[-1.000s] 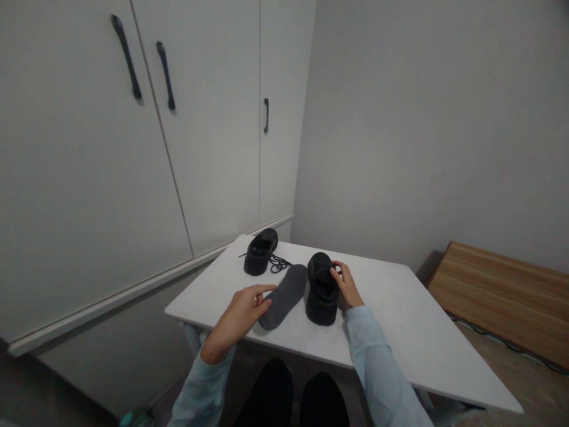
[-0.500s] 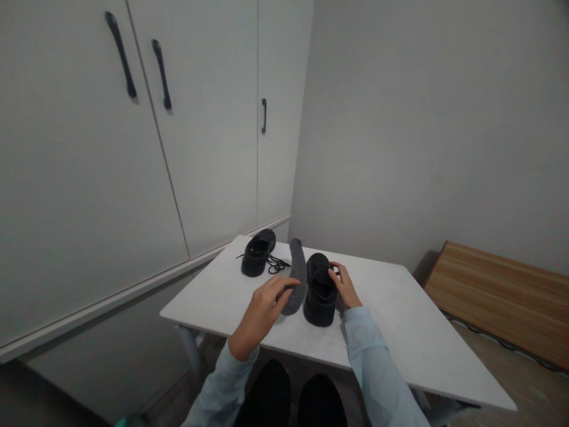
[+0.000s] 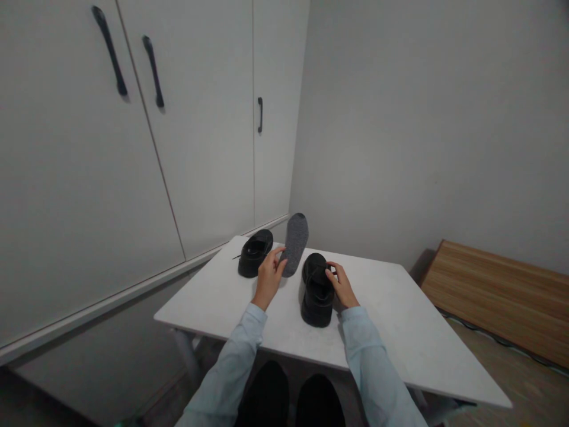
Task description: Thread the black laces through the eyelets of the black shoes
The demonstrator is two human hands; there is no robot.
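A grey insole (image 3: 296, 243) is raised off the table, pinched at its left edge by my left hand (image 3: 269, 276). Its broad end tilts up and away from me. To the right, a black lace-up shoe (image 3: 317, 305) stands on the table with its heel towards me. My right hand (image 3: 342, 284) grips the right side of this shoe near the tongue, fingers closed on its upper. Behind my left hand, a second black shoe (image 3: 255, 252) rests at the table's far left, its laces partly hidden by the hand.
The white table (image 3: 391, 332) stands in front of my knees. White cupboards (image 3: 213, 148) with dark handles line the left side, and a grey wall (image 3: 422, 130) rises behind. A wooden board (image 3: 498, 296) is low down at the right.
My left hand has moved forward, lifting the insole and turning its flat face towards me. Before, the insole stood close beside the near shoe. My right hand stays on that shoe.
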